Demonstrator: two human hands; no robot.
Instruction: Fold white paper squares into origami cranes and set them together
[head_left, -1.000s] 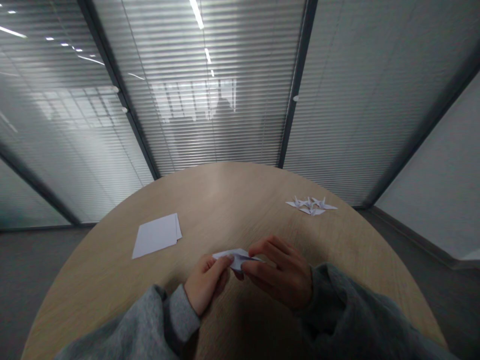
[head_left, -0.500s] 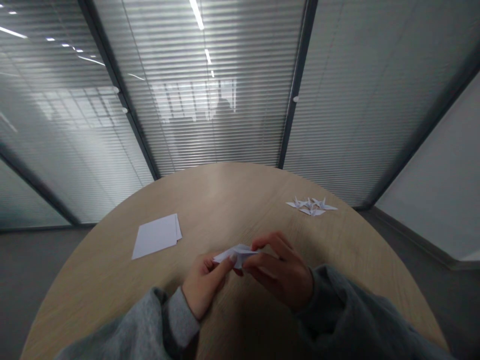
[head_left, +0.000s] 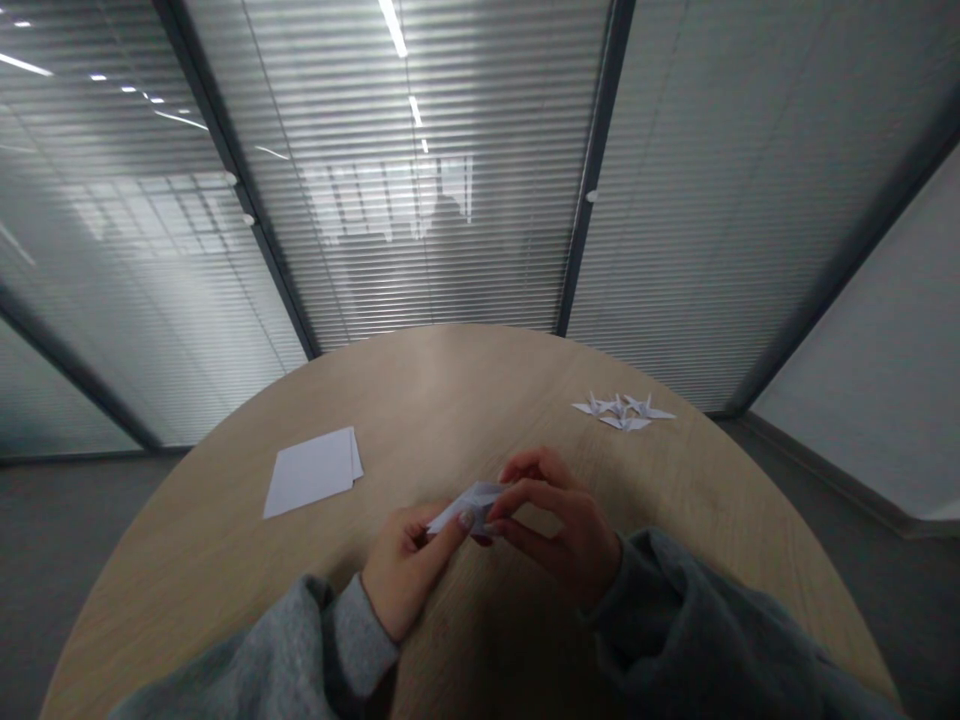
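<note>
A small piece of folded white paper (head_left: 474, 498) is held low over the near middle of the table, with several creased layers showing. My left hand (head_left: 405, 568) pinches its left part, thumb on top and fingers underneath. At the paper's right end, my right hand (head_left: 562, 527) grips it between thumb and curved fingers. The fingertips cover part of that end, so the exact fold there is hard to make out.
White paper sheets (head_left: 311, 472) lie stacked unevenly on the round wooden table (head_left: 442, 400), left of my hands. Several folded white paper cranes (head_left: 624, 412) sit clustered at the back right. Glass panels with blinds (head_left: 450, 270) stand beyond the table's far edge.
My right hand's fingers have bent inward at the paper's right end, and the pointed flap that stuck out there now looks turned or folded in. My left hand has barely moved.
</note>
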